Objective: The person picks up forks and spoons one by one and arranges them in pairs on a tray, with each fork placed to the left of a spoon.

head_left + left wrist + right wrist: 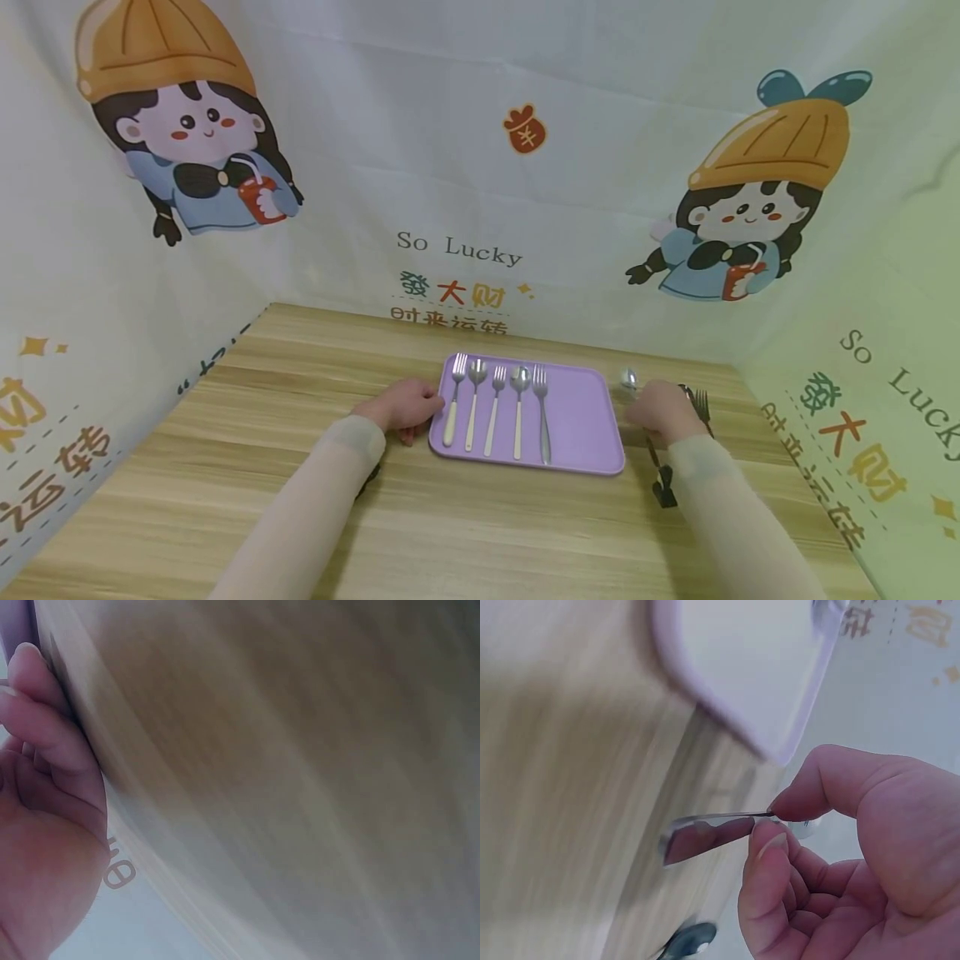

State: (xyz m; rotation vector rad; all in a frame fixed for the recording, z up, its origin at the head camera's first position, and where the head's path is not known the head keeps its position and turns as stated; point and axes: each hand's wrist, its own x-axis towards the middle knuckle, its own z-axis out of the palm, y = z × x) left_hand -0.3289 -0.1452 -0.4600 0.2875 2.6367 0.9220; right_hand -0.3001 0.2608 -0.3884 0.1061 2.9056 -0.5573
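Note:
A purple tray (pixel 577 417) carries a row of forks and spoons, with a grey-handled fork (pixel 543 417) at the row's right end. At the tray's left rim is my left hand (pixel 403 406), its curled fingers holding the edge; the left wrist view shows only part of that contact. Right of the tray, my right hand (pixel 663 408) pinches a silver spoon (pixel 712 836) between thumb and fingertip. The spoon's bowl (pixel 628 379) points to the back, and its broad handle end faces forward. In the right wrist view the palm (pixel 915 832) faces the camera.
Dark cutlery lies around the right forearm: a dark fork (pixel 702 403) beyond the wrist and a black handle end (pixel 663 487) in front. Printed cloth (pixel 585 208) hangs behind the wooden table (pixel 480 533) and along both sides.

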